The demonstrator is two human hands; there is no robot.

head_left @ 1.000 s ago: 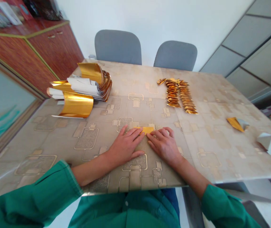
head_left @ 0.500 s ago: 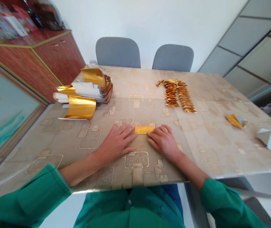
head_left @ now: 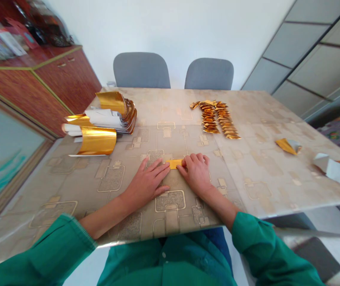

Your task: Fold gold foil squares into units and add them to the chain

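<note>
A small strip of folded gold foil paper [head_left: 175, 164] lies flat on the patterned tablecloth in front of me. My left hand [head_left: 147, 180] rests palm down with its fingers spread, the fingertips on the strip's left end. Over the right end, my right hand [head_left: 196, 171] is closed, fingers curled and thumb at the strip's near edge. That end of the strip is hidden beneath the fingers.
Gold foil sheets [head_left: 98, 141] with white backs are piled at the left. Two rows of folded gold pieces [head_left: 227, 121] lie towards the back. Crumpled gold-and-white paper [head_left: 289, 146] and white scraps [head_left: 335, 171] sit at the right. Two grey chairs [head_left: 141, 70] stand beyond the table.
My right hand has slid left along the strip and curled its fingers more, covering more of its right end. My left hand stays on the left end. The view has shifted slightly.
</note>
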